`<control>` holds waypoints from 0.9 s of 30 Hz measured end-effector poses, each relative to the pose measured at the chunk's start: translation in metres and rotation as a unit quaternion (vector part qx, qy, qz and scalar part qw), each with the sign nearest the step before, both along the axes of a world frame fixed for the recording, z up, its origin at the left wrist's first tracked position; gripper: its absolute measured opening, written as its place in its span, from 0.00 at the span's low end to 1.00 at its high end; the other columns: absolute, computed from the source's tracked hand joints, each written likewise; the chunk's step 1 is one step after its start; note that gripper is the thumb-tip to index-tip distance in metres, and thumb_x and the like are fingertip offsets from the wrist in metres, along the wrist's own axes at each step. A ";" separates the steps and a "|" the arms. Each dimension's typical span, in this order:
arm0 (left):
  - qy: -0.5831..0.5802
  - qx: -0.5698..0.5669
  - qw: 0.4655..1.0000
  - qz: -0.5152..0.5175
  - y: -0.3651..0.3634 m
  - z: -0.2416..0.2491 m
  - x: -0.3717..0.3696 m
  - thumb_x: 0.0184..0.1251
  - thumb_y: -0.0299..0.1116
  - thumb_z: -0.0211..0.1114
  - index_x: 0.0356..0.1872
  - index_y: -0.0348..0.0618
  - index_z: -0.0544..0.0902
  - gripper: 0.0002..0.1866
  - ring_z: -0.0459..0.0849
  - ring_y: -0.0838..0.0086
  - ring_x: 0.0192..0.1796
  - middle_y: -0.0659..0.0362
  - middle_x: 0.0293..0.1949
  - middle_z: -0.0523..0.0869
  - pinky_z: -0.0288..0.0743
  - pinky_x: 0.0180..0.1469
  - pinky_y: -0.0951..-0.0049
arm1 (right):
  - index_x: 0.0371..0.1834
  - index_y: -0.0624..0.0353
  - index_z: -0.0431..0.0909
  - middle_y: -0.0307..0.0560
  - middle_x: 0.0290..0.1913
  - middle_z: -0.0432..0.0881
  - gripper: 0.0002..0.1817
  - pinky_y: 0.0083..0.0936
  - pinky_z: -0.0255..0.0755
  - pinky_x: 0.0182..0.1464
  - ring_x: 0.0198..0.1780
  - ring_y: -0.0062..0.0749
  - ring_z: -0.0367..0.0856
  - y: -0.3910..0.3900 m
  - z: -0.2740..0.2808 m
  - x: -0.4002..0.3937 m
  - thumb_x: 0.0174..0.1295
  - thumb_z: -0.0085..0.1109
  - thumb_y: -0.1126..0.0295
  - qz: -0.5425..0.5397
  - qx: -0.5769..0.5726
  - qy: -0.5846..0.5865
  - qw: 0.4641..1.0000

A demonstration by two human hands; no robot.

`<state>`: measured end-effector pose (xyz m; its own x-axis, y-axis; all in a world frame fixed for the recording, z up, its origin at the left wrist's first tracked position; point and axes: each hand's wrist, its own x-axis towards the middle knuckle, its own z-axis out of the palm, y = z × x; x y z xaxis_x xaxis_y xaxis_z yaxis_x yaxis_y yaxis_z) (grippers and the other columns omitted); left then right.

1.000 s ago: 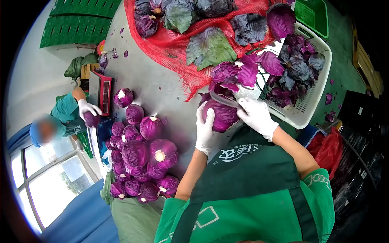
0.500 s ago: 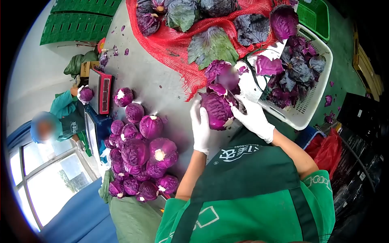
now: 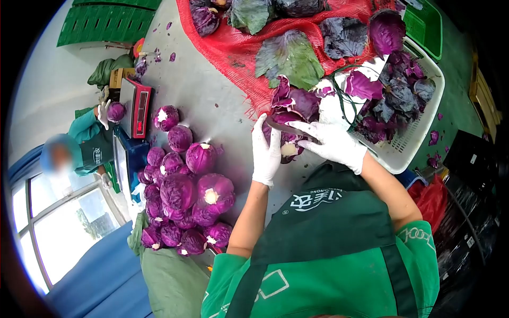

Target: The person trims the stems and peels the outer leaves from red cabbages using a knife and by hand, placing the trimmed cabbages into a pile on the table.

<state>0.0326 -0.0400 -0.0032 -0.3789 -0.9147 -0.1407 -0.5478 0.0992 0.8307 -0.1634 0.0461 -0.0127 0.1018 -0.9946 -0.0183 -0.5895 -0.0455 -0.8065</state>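
A red cabbage (image 3: 290,150) with its pale cut stem facing me is between my two white-gloved hands, partly hidden by them. My left hand (image 3: 266,153) grips its left side, fingers bent around it. My right hand (image 3: 334,144) is closed on a knife (image 3: 282,126), whose dark curved blade lies across the top of the cabbage toward my left fingers. The handle is hidden in the glove. Just beyond, loose purple leaves (image 3: 303,104) lie in a heap on the table (image 3: 233,114).
Several trimmed cabbages (image 3: 178,193) are piled at left. A red mesh bag (image 3: 222,55) with cabbages and leaves lies at the back. A white crate (image 3: 432,114) of leaves stands right. Across the table, a co-worker's gloved hand (image 3: 102,113) is at a cabbage (image 3: 115,112) near a red scale (image 3: 140,111).
The cabbage has turned so its stem faces me, and the knife blade has come into plain view above it. The view has shifted slightly. The co-worker's hand has moved beside their cabbage.
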 end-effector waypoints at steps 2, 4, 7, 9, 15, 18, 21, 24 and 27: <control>0.002 0.011 1.000 -0.011 -0.004 -0.004 0.001 0.78 0.41 0.59 0.69 0.33 0.68 0.28 0.75 0.55 0.66 0.42 0.62 0.76 0.65 0.70 0.61 | 0.74 0.47 0.66 0.51 0.39 0.81 0.31 0.40 0.78 0.40 0.37 0.48 0.83 -0.008 0.005 -0.011 0.70 0.55 0.52 0.040 -0.011 0.034 0.999; -0.002 0.025 1.000 -0.002 -0.007 -0.001 -0.003 0.78 0.41 0.59 0.69 0.33 0.68 0.27 0.75 0.55 0.65 0.43 0.61 0.76 0.66 0.69 0.60 | 0.72 0.51 0.68 0.51 0.44 0.78 0.31 0.39 0.78 0.43 0.41 0.46 0.82 -0.018 0.005 -0.020 0.67 0.58 0.52 0.066 -0.019 0.078 0.995; -0.015 0.036 0.999 0.010 -0.008 0.003 -0.006 0.78 0.42 0.58 0.68 0.32 0.69 0.27 0.76 0.56 0.64 0.43 0.60 0.77 0.67 0.69 0.60 | 0.65 0.56 0.71 0.52 0.50 0.75 0.31 0.38 0.75 0.52 0.51 0.45 0.79 -0.031 0.012 -0.027 0.61 0.64 0.54 0.077 0.005 -0.016 0.997; -0.004 0.036 0.999 0.001 -0.010 0.000 -0.005 0.78 0.42 0.58 0.68 0.32 0.69 0.27 0.76 0.56 0.64 0.43 0.61 0.77 0.67 0.69 0.60 | 0.62 0.57 0.71 0.52 0.52 0.75 0.31 0.37 0.74 0.56 0.55 0.44 0.78 -0.036 0.001 -0.025 0.58 0.67 0.55 0.077 -0.010 -0.052 0.996; -0.003 0.003 1.000 0.018 -0.007 0.000 -0.008 0.78 0.43 0.58 0.67 0.34 0.71 0.26 0.76 0.56 0.64 0.43 0.61 0.77 0.66 0.69 0.61 | 0.61 0.62 0.72 0.54 0.59 0.76 0.35 0.38 0.70 0.66 0.64 0.48 0.75 -0.038 -0.002 -0.017 0.55 0.69 0.51 0.036 0.022 -0.107 0.993; -0.039 0.012 0.999 0.032 -0.007 0.006 -0.011 0.81 0.45 0.54 0.65 0.38 0.72 0.23 0.77 0.64 0.63 0.47 0.60 0.80 0.67 0.68 0.67 | 0.53 0.60 0.78 0.53 0.50 0.80 0.28 0.38 0.73 0.60 0.56 0.48 0.77 -0.034 -0.012 -0.010 0.56 0.69 0.53 -0.026 -0.107 -0.031 0.993; -0.044 -0.001 0.998 0.034 -0.007 0.000 -0.007 0.81 0.46 0.54 0.65 0.39 0.72 0.23 0.77 0.65 0.63 0.49 0.60 0.80 0.66 0.68 0.68 | 0.44 0.60 0.80 0.48 0.40 0.80 0.19 0.38 0.75 0.51 0.47 0.44 0.77 -0.023 0.011 -0.014 0.58 0.67 0.56 0.042 -0.003 -0.016 0.999; -0.024 0.007 0.999 0.048 -0.006 -0.002 -0.006 0.82 0.47 0.52 0.65 0.40 0.72 0.23 0.77 0.67 0.63 0.51 0.60 0.80 0.66 0.68 0.68 | 0.35 0.57 0.80 0.47 0.32 0.79 0.12 0.40 0.75 0.44 0.40 0.44 0.79 0.008 0.005 -0.009 0.61 0.64 0.60 0.051 -0.015 -0.014 0.998; 0.001 0.038 0.996 0.080 -0.006 -0.003 -0.005 0.79 0.44 0.56 0.67 0.39 0.71 0.25 0.76 0.56 0.66 0.44 0.62 0.78 0.66 0.70 0.62 | 0.44 0.58 0.85 0.48 0.38 0.84 0.13 0.35 0.77 0.48 0.43 0.42 0.83 0.038 0.007 -0.036 0.60 0.67 0.63 -0.034 0.048 -0.049 0.997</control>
<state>0.0272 -0.0463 -0.0062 -0.2294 -0.9504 -0.2101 -0.5492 -0.0518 0.8341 -0.1993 0.0839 -0.0054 0.0397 -0.9935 -0.1065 -0.5069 0.0719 -0.8590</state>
